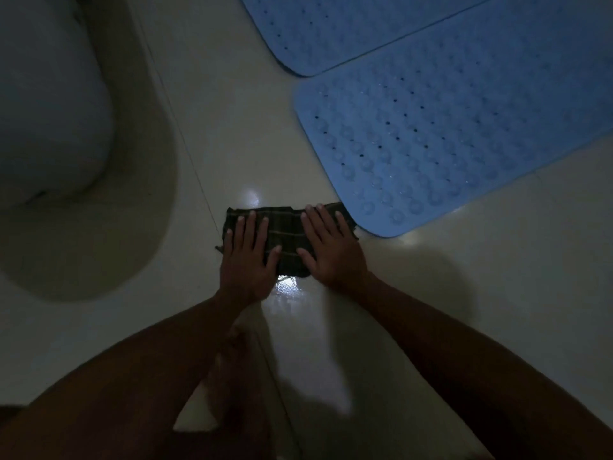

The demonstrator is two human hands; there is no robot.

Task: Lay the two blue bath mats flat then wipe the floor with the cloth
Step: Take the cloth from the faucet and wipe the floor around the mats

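Floor (205, 134): 2 blue mats (464, 134) flat; 2 hands (247, 260) on 1 cloth (285, 234).

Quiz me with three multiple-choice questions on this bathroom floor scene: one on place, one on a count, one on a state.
1. Where does the dark plaid folded cloth lie?
A. on a mat
B. on the pale glossy floor, beside the nearer blue dotted rubber bath mat
C. draped over a chair

2. How many blue mats show?
A. one
B. two
C. four

3. How are the hands?
A. flat, pressing the cloth
B. raised in fists
C. gripping a mat

Answers: B, floor surrounds the cloth; B, a farther mat lies behind; A, left hand and right hand have straight fingers.
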